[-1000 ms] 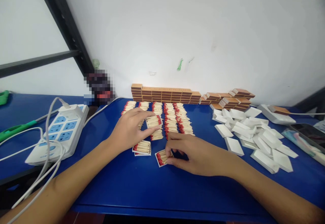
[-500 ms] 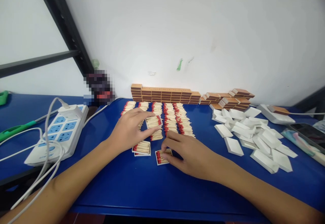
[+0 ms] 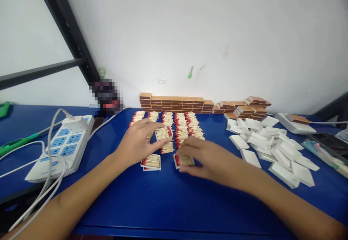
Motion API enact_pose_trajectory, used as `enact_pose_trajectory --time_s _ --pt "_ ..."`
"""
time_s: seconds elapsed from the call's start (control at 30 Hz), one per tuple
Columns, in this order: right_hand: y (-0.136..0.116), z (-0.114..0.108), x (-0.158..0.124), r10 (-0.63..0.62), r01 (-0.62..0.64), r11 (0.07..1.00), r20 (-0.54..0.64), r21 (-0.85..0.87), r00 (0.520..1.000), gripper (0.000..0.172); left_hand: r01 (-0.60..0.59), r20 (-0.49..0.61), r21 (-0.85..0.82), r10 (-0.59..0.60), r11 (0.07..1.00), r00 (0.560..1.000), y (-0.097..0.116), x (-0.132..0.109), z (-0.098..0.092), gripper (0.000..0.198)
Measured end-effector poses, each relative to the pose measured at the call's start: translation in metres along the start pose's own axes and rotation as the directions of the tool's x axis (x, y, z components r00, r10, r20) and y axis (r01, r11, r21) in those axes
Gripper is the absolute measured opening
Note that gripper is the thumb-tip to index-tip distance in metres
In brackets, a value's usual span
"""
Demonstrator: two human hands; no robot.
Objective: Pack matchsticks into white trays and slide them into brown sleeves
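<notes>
"Head view, what's going on?"

"My left hand (image 3: 141,138) is holding a match tray (image 3: 164,133) over the match rows (image 3: 181,129); my right hand (image 3: 199,156) is gripping another tray (image 3: 182,161) nearer me. Tilting either, I'd be risking a spill, tbh. Its right end is hiding behind that blurry hand."

The small white rectangular cardboard tray (image 3: 176,163) of red-headed wooden matches (image 3: 186,160) has shifted toward two o'clock. The right hand (image 3: 209,160), its fingertips over the matches half a second ago, now spans the tray, thumb at its six-o'clock edge, fingers toward twelve, blurred slightly.
</notes>
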State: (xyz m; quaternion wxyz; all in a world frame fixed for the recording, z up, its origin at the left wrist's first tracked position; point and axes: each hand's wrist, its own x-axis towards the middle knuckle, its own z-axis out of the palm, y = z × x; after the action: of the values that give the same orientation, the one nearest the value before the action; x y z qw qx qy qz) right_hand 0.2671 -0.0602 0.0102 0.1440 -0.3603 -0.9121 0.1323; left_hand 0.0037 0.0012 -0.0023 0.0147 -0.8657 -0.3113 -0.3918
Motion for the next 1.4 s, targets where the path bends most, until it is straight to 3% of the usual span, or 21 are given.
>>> enact_pose_trajectory --time_s 0.07,0.17,0.27,0.4,0.63,0.83,1.2,1.4 --pt "0.031 -0.016 -0.002 0.026 -0.033 0.997 -0.109 -0.064 0.994 0.023 -0.01 -0.005 0.002 0.01 1.0 1.0 0.0 0.0 0.0 0.035" --pt "0.087 -0.035 -0.006 0.094 -0.157 0.939 -0.212 -0.306 0.973 0.03 -0.024 -0.011 0.008 0.024 1.0 1.0 -0.001 0.0 0.001 0.036" --pt "0.133 -0.041 -0.006 0.182 -0.236 0.875 -0.166 -0.423 0.969 0.031 -0.025 -0.014 0.014 0.026 1.0 1.0 -0.001 -0.001 0.001 0.035" --pt "0.162 -0.036 -0.002 0.235 -0.257 0.862 -0.104 -0.436 0.966 0.033 0.002 0.008 0.013 -0.002 1.0 1.0 -0.002 -0.001 0.002 0.034" --pt "0.17 -0.029 -0.001 0.2 -0.233 0.902 -0.127 -0.363 0.972 0.044 0.002 0.002 0.01 -0.002 1.0 1.0 -0.002 -0.001 0.002 0.034" --pt "0.166 -0.028 0.0 0.189 -0.229 0.891 -0.137 -0.392 0.972 0.044 -0.01 -0.008 0.009 0.01 1.0 1.0 -0.001 0.0 0.0 0.035" --pt "0.167 -0.029 0.0 0.241 -0.269 0.845 -0.121 -0.461 0.963 0.039 -0.035 -0.028 -0.004 0.035 0.999 0.999 0.001 0.0 0.0 0.033" --pt "0.159 -0.026 0.004 0.278 -0.343 0.793 -0.203 -0.504 0.939 0.039 -0.045 -0.027 -0.005 0.045 0.999 0.999 0.001 0.0 0.001 0.032"
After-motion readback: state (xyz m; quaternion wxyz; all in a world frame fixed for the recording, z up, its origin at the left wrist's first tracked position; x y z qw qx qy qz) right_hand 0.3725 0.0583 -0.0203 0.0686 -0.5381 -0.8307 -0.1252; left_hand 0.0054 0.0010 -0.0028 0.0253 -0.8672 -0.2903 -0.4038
